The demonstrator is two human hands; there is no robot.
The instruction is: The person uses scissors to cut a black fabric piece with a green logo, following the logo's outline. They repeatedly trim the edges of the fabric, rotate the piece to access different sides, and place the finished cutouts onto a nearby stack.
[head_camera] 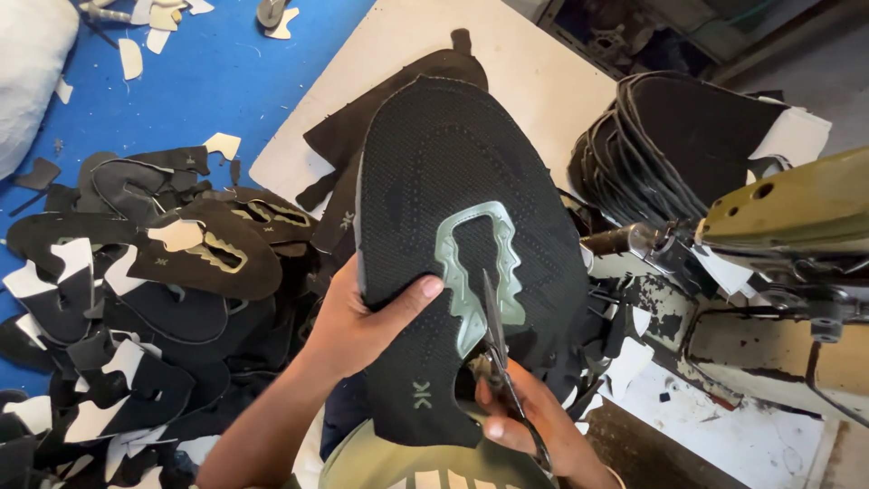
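Observation:
My left hand (362,321) grips the left edge of a black knit shoe upper (453,181), thumb lying on its face. The upper has a grey-green moulded eyelet frame (471,272) around a central opening. My right hand (525,421) holds a pair of scissors (496,335), their blades pointing up into the opening of that frame. The upper is held up above a white work table (507,54).
A pile of black uppers and white scraps (136,299) covers the blue floor at left. A stack of black uppers (670,136) stands on the table at right, beside an olive sewing machine (787,217) with a chipped base.

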